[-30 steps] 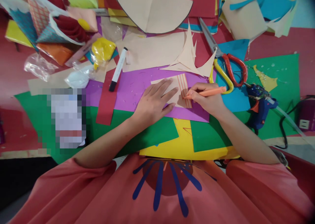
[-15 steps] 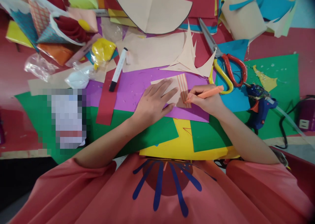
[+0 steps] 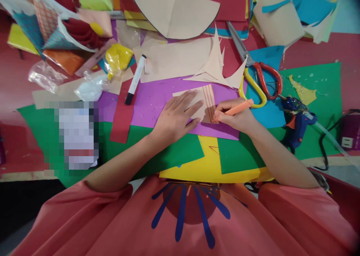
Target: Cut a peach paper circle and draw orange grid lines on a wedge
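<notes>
My left hand [image 3: 180, 115] lies flat with its fingers spread, pressing a beige piece of paper [image 3: 199, 105] onto a purple sheet [image 3: 152, 94]. Several orange stripes run along the right part of that paper. An orange marker [image 3: 239, 107] is gripped in my right hand [image 3: 234, 115], its tip down by the paper's right edge, near the lower corner. The tip itself is partly hidden by my fingers. Large scissors [image 3: 260, 76] with one red and one yellow handle lie just beyond my right hand.
At right lies a blue glue gun [image 3: 298, 130] with its cord. A white marker [image 3: 135, 79] rests across a red paper strip [image 3: 121, 122]; further left is a blurred-out phone [image 3: 77, 136]. Beige offcuts [image 3: 215, 66], a large beige cutout [image 3: 174, 10] and fabric-like cones [image 3: 45, 19] fill the back.
My right hand and the orange marker have shifted slightly down and left along the paper's right edge. The left hand and the paper stay put.
</notes>
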Motion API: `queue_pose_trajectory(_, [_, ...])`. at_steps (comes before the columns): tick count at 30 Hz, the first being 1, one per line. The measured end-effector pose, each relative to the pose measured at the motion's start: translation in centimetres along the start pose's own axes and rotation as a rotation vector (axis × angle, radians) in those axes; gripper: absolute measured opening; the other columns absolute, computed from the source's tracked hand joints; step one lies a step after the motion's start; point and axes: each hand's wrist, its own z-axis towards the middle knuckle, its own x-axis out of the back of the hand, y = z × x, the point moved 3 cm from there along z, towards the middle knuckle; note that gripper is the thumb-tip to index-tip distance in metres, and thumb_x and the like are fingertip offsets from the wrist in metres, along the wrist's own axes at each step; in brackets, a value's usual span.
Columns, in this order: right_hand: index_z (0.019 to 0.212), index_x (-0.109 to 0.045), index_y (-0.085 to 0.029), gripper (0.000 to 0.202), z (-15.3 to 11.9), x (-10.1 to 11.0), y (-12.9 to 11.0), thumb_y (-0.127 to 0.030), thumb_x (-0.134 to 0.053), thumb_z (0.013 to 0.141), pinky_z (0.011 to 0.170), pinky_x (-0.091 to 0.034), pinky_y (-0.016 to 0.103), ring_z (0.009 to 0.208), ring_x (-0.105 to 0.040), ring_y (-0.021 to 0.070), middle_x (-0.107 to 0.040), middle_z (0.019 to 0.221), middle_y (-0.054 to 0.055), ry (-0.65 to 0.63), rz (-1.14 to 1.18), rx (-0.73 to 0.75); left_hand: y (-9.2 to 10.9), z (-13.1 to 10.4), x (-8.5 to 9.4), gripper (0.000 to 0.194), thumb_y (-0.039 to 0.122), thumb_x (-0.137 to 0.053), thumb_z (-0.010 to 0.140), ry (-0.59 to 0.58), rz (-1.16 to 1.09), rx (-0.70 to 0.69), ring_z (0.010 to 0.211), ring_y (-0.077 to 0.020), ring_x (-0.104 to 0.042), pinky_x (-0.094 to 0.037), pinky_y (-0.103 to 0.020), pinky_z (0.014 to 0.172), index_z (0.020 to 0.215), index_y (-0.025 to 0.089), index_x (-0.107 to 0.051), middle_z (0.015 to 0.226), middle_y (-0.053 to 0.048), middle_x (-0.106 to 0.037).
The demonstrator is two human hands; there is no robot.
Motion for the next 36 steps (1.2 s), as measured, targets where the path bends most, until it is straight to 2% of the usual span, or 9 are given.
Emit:
queue_pose_trajectory(4, [0.052,-0.061,-0.017,0.024,0.0,0.0,0.1,-0.021,-0.058,0.075,0.044,-0.038,0.021,0.046,-0.054,0.0095,-0.063,0.051,0.0,-0.011,-0.008,-0.011,0.0,0.0,-0.1,0.041,0.038,-0.047,0.097,0.0,0.001,0.001,0.137,-0.0315,-0.044,-0.041,-0.046,0.107,0.134,0.02,-0.052,0.147,-0.016,-0.048])
queue_pose_trajectory(8, [0.055,-0.062,-0.018,0.019,0.0,0.3,0.1,-0.019,-0.058,0.073,0.045,-0.042,0.022,0.049,-0.059,0.0112,-0.067,0.054,0.0,-0.015,0.089,-0.042,0.0,-0.1,-0.1,0.041,0.037,-0.047,0.097,-0.001,-0.007,-0.002,0.138,-0.0307,-0.044,-0.04,-0.047,0.107,0.135,0.02,-0.051,0.148,-0.016,-0.047])
queue_pose_trajectory(12, [0.056,-0.061,-0.019,0.021,0.1,0.5,0.2,-0.019,-0.058,0.077,0.046,-0.046,0.022,0.049,-0.06,0.0111,-0.066,0.054,-0.001,0.041,0.159,-0.016,-0.1,-0.1,0.0,0.041,0.037,-0.049,0.097,0.024,0.005,-0.031,0.136,-0.0308,-0.046,-0.042,-0.045,0.105,0.133,0.018,-0.053,0.146,-0.017,-0.049])
queue_pose_trajectory(16, [0.072,-0.069,-0.021,0.018,0.1,0.6,0.7,-0.031,-0.062,0.084,0.045,-0.048,0.023,0.048,-0.058,0.0104,-0.067,0.06,-0.001,0.132,0.196,0.003,-0.1,-0.1,0.0,0.042,0.039,-0.045,0.098,-0.002,-0.017,-0.025,0.137,-0.0316,-0.043,-0.041,-0.047,0.106,0.135,0.019,-0.051,0.147,-0.017,-0.047])
queue_pose_trajectory(19, [0.076,-0.07,-0.022,0.022,0.1,0.8,1.0,-0.04,-0.063,0.087,0.046,-0.049,0.024,0.048,-0.059,0.0101,-0.066,0.061,-0.001,0.241,0.207,0.001,0.4,-0.2,0.0,0.042,0.041,-0.045,0.098,-0.003,-0.025,-0.127,0.134,-0.0308,-0.048,-0.043,-0.046,0.104,0.133,0.021,-0.053,0.143,-0.016,-0.052])
queue_pose_trajectory(23, [0.076,-0.068,-0.021,0.022,0.0,1.2,1.1,-0.04,-0.067,0.085,0.049,-0.049,0.024,0.051,-0.06,0.0098,-0.065,0.064,-0.001,0.369,0.181,-0.01,1.4,-0.2,0.3,0.034,0.039,-0.045,0.099,0.027,-0.002,-0.316,0.124,-0.028,-0.057,-0.049,-0.042,0.097,0.123,0.02,-0.06,0.133,-0.015,-0.061])
queue_pose_trajectory(29, [0.075,-0.067,-0.02,0.02,-0.1,1.1,1.4,-0.034,-0.062,0.089,0.05,-0.045,0.025,0.051,-0.057,0.01,-0.062,0.057,-0.003,0.323,0.078,-0.005,1.9,-0.1,0.7,0.027,0.031,-0.051,0.097,0.06,0.027,-0.341,0.115,-0.0282,-0.062,-0.053,-0.042,0.091,0.118,0.018,-0.062,0.126,-0.015,-0.064])
queue_pose_trajectory(36, [0.068,-0.064,-0.019,0.016,0.2,1.0,0.7,-0.019,-0.059,0.083,0.056,-0.046,0.027,0.058,-0.061,0.0129,-0.066,0.062,0.0,0.27,-0.08,0.091,1.8,-0.2,0.5,0.027,0.032,-0.05,0.098,0.048,0.034,-0.328,0.118,-0.0264,-0.061,-0.053,-0.042,0.094,0.119,0.02,-0.062,0.129,-0.013,-0.063])
